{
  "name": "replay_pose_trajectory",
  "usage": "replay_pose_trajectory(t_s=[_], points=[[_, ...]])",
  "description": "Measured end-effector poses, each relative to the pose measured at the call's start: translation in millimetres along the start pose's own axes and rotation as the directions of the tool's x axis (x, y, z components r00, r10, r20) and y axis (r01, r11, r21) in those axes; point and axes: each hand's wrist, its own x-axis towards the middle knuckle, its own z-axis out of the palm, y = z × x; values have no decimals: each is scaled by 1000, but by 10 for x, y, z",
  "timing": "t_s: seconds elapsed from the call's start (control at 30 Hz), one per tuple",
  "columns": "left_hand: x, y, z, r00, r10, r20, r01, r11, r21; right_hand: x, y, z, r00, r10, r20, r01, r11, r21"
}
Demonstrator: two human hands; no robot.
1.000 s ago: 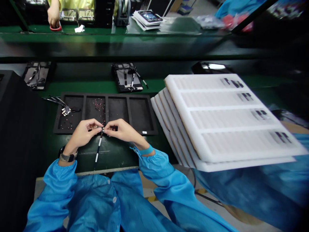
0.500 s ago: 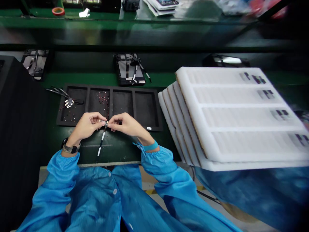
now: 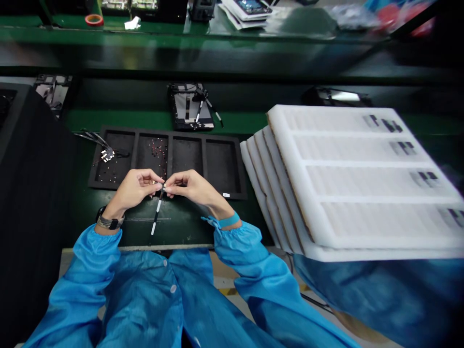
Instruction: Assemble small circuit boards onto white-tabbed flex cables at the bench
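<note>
My left hand (image 3: 134, 190) and my right hand (image 3: 189, 186) meet fingertip to fingertip above the dark green bench. Both pinch the top end of a thin black flex strip (image 3: 157, 212) with white patches, which hangs down toward me. Just beyond my fingers lies a black tray with four compartments (image 3: 203, 166); its two left compartments hold tiny parts. Tweezers (image 3: 94, 138) rest at the tray's far left corner. A watch sits on my left wrist and a blue band on my right.
A fanned stack of white foam trays (image 3: 348, 183) fills the right side. A dark device with strips on it (image 3: 191, 112) lies on the belt beyond the tray, another (image 3: 50, 89) at far left. A black box (image 3: 32, 193) stands at my left. A red tape roll (image 3: 94, 20) is on the far bench.
The view shifted slightly; my hands stay pinched on the strip's top end with only small finger movements. The other person's hand by the tape roll has left the view.
</note>
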Motion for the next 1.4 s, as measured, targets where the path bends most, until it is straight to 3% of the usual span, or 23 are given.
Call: replay_pose_trajectory(t_s=[0.33, 0.4, 0.5, 0.63, 0.7, 0.77, 0.87, 1.0, 1.4], points=[[-32, 58, -76, 1000, 2, -1, -2, 999, 44, -22, -67, 4, 999, 19, 26, -18, 999, -44], [-46, 76, -134, 999, 6, -54, -5, 1000, 17, -41, -97, -21, 999, 25, 26, -24, 999, -42], [-68, 102, -231, 975, 55, -217, -71, 995, -70, -111, -182, -77, 999, -18, -31, 17, 999, -32], [-78, 117, -295, 913, 116, -391, -209, 956, -205, -287, -334, -103, 958, -157, -239, 155, 988, -28], [-66, 109, -277, 895, 96, -436, -243, 924, -296, -367, -388, -56, 928, -199, -315, 202, 979, -24], [-46, 91, -229, 883, 47, -466, -254, 884, -392, -400, -407, 36, 928, -215, -304, 218, 976, -26], [-12, 59, -126, 884, -34, -465, -229, 836, -498, -333, -363, 212, 944, -226, -239, 212, 974, -83], [9, 18, 16, 903, -71, -424, -179, 834, -521, -132, -222, 374, 934, -219, -282, 194, 974, -116], [7, -33, 155, 934, -74, -350, -114, 867, -486, -15, -104, 369, 933, -183, -310, 162, 982, -93]])
